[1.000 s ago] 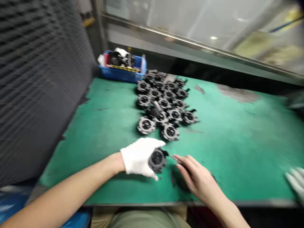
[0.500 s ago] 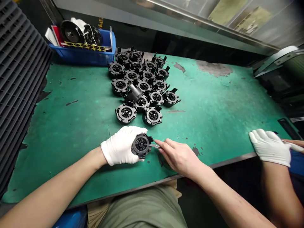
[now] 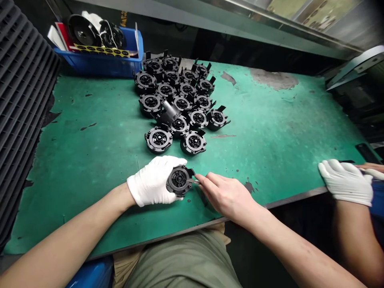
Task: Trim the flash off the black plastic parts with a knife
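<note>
My left hand [image 3: 156,182], in a white glove, is wrapped around the left side of a black round plastic housing [image 3: 180,180] with tabs on its rim. The housing's ribbed face is turned up toward me. Bare-skinned, my right hand [image 3: 225,194] pinches a small pointed metal tool [image 3: 194,181] between thumb and fingers. Its thin tip reaches the right edge of the housing; whether it is a blade or tweezers I cannot make out. Beyond my hands, several similar black housings [image 3: 194,141] stand in a cluster, and a grey cylinder [image 3: 170,110] leans among them.
On the worn green table [image 3: 99,160], a blue bin [image 3: 99,66] with black parts stands at the back left. Dark ribbed panels [image 3: 24,104] line the left side. At the right edge rests a co-worker's white-gloved hand [image 3: 345,182].
The view has shifted slightly. The tool's tip has moved a little against the housing's right edge, while both hands keep their hold. The co-worker's gloved hand stays at the table edge.
</note>
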`<state>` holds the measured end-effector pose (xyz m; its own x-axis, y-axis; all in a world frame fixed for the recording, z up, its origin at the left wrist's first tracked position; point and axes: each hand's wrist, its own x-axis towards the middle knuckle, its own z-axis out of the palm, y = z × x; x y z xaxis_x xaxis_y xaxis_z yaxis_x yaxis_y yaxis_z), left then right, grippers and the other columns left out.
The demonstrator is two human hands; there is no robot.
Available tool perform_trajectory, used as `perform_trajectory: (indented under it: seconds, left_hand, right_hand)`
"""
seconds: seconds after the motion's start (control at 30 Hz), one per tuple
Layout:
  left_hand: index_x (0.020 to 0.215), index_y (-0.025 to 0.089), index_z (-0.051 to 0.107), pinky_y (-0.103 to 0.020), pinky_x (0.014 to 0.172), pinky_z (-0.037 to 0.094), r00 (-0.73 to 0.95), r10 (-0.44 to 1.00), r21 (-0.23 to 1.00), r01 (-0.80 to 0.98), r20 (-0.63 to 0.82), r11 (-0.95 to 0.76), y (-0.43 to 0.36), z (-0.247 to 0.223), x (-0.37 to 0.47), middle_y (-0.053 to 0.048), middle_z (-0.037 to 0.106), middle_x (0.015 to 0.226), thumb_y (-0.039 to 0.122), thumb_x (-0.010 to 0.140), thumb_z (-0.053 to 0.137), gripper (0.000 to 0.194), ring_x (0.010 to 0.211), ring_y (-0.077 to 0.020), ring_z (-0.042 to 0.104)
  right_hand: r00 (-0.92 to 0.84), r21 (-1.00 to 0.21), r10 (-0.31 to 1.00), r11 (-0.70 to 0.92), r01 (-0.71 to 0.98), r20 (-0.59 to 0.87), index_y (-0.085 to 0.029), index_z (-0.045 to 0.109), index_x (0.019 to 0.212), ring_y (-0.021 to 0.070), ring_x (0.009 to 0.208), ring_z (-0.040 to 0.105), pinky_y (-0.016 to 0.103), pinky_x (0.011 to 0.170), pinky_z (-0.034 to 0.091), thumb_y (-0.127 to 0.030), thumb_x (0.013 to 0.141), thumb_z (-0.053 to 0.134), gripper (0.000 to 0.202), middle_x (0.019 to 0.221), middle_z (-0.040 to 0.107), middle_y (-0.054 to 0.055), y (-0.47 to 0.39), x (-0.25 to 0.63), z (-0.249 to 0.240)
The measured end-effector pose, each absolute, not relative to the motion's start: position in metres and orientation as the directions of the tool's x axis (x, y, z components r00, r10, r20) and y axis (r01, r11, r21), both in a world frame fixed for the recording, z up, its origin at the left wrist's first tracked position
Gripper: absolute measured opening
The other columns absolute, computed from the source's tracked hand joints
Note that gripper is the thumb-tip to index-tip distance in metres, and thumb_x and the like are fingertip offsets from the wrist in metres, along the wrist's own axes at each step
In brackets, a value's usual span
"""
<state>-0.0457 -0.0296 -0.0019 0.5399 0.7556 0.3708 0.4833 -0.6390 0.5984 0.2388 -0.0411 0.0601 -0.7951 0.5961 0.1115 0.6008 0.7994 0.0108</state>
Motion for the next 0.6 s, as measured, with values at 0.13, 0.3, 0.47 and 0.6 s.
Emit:
perform_trajectory:
  seconds: [0.13,0.3,0.47,0.6]
  left_hand:
    - [0.147,0.013,0.05,-0.055,0.107,0.062,0.545,0.744,0.587,0.477,0.386,-0.654,-0.029,-0.001,-0.045,-0.022,0.071,0.135,0.052,0.078,0.087,0.087,0.124,-0.0402,0.073]
    - [0.147,0.013,0.05,-0.056,0.108,0.061,0.541,0.737,0.58,0.47,0.406,-0.665,-0.029,-0.001,-0.044,-0.022,0.071,0.134,0.048,0.08,0.084,0.083,0.125,-0.0408,0.073]
    - [0.148,0.014,0.049,-0.055,0.108,0.061,0.54,0.749,0.587,0.484,0.384,-0.65,-0.029,-0.002,-0.044,-0.021,0.07,0.136,0.048,0.078,0.084,0.085,0.126,-0.0406,0.073]
    - [0.148,0.016,0.05,-0.055,0.111,0.06,0.551,0.757,0.598,0.491,0.35,-0.634,-0.027,-0.002,-0.044,-0.02,0.07,0.138,0.046,0.076,0.085,0.086,0.128,-0.0403,0.072]
  right_hand:
    - [-0.768,0.069,0.64,0.765,0.641,0.041,-0.009,0.06,0.133,0.0167,0.066,0.055,0.035,0.055,0.035,-0.013,0.11,0.049,0.026,0.083,0.06,0.001,-0.055,0.235,0.061]
    - [-0.768,0.138,0.64,0.762,0.632,-0.017,-0.006,0.056,0.136,0.019,0.071,0.058,0.035,0.056,0.039,-0.005,0.103,0.049,0.034,0.085,0.059,0.003,-0.065,0.232,0.063]
    - [-0.794,0.151,0.602,0.795,0.587,-0.081,-0.008,0.057,0.134,0.0195,0.071,0.058,0.035,0.056,0.043,-0.004,0.102,0.048,0.034,0.085,0.061,0.004,-0.061,0.232,0.069]
    - [-0.839,0.118,0.54,0.839,0.531,-0.065,-0.007,0.059,0.132,0.0199,0.07,0.059,0.035,0.053,0.038,-0.005,0.104,0.047,0.031,0.086,0.062,0.004,-0.05,0.237,0.069]
